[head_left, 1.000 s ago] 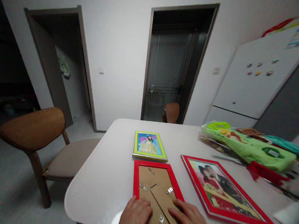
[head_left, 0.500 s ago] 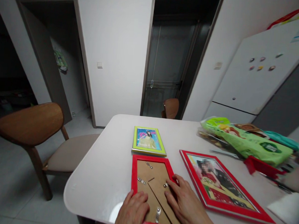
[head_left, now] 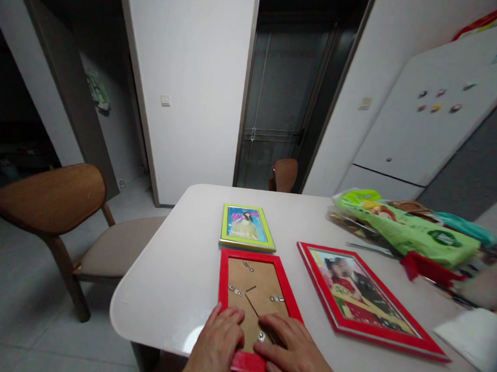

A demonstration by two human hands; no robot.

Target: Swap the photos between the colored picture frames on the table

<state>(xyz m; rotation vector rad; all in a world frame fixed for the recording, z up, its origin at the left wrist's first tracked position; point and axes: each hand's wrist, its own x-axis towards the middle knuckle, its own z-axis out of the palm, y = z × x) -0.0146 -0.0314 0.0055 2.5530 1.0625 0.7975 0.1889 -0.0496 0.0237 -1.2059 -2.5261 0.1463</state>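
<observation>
A red picture frame (head_left: 256, 264) lies face down on the white table (head_left: 177, 282), its brown backing board and small metal clips showing. My left hand (head_left: 219, 345) rests on the frame's near left corner with fingers flat and slightly spread. Beside it my right hand (head_left: 290, 352) lies on the backing board near the bottom clip, fingers stretched and pressing down. Neither hand holds anything.
A small green frame (head_left: 247, 226) lies beyond the red one. A large red frame (head_left: 363, 300) with a photo lies to the right. Green packages (head_left: 404, 230) and clutter fill the far right. A wooden chair (head_left: 59, 215) stands left; a white fridge (head_left: 435, 118) stands right.
My right hand drew back from the right-side clip to the bottom edge of the backing board. My left hand spread flatter on the near corner. The view tilted down slightly.
</observation>
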